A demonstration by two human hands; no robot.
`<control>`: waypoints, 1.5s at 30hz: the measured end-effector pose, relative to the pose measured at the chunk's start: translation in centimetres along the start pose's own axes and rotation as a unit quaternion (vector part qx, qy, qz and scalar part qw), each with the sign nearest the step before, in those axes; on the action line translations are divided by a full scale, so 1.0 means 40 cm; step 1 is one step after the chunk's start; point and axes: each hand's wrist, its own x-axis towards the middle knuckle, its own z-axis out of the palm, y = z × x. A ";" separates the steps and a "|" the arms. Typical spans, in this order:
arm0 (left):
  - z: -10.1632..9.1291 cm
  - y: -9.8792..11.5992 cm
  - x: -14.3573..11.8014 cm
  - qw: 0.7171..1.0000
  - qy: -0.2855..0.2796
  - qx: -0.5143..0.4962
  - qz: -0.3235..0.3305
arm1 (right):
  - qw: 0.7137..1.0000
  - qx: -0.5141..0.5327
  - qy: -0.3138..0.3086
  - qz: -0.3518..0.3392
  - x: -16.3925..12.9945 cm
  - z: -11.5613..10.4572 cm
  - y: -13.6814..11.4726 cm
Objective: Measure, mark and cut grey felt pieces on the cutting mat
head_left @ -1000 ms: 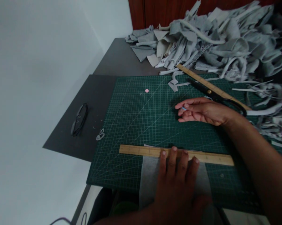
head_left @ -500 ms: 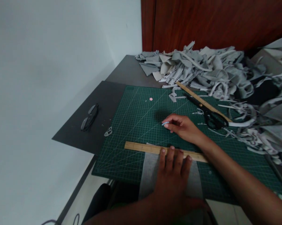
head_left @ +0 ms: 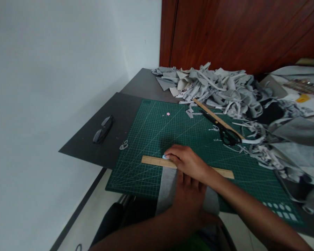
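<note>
A green cutting mat (head_left: 151, 136) covers the table. On its near edge lies a strip of grey fabric (head_left: 166, 188) with a wooden ruler (head_left: 151, 160) laid across it. My left hand (head_left: 189, 202) presses flat on the fabric just below the ruler. My right hand (head_left: 186, 161) crosses above it and pinches a small light blue piece of chalk (head_left: 165, 157), its tip touching the ruler's far edge near the fabric's left side.
Black scissors (head_left: 223, 131) and a second wooden ruler (head_left: 214, 116) lie at the mat's far right. Behind them is a heap of grey fabric scraps (head_left: 219, 89). Glasses (head_left: 103, 129) rest on a black board (head_left: 112, 118) at the left. A small pink disc (head_left: 168, 114) sits on the mat.
My right hand has moved from the mat's middle down and left to the ruler with the chalk. The camera has tilted up, showing more of the wooden door.
</note>
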 end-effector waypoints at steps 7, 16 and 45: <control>0.018 -0.001 -0.013 0.999 0.048 -0.020 0.004 | 0.993 -0.097 -0.015 -0.068 -0.016 0.011 -0.004; -0.001 -0.002 -0.016 0.998 0.040 -0.053 -0.006 | 0.975 -0.196 -0.041 -0.096 -0.019 0.012 -0.019; -0.024 -0.019 0.015 0.999 -0.033 -0.039 -0.001 | 0.949 -0.145 0.226 0.168 -0.024 -0.241 0.313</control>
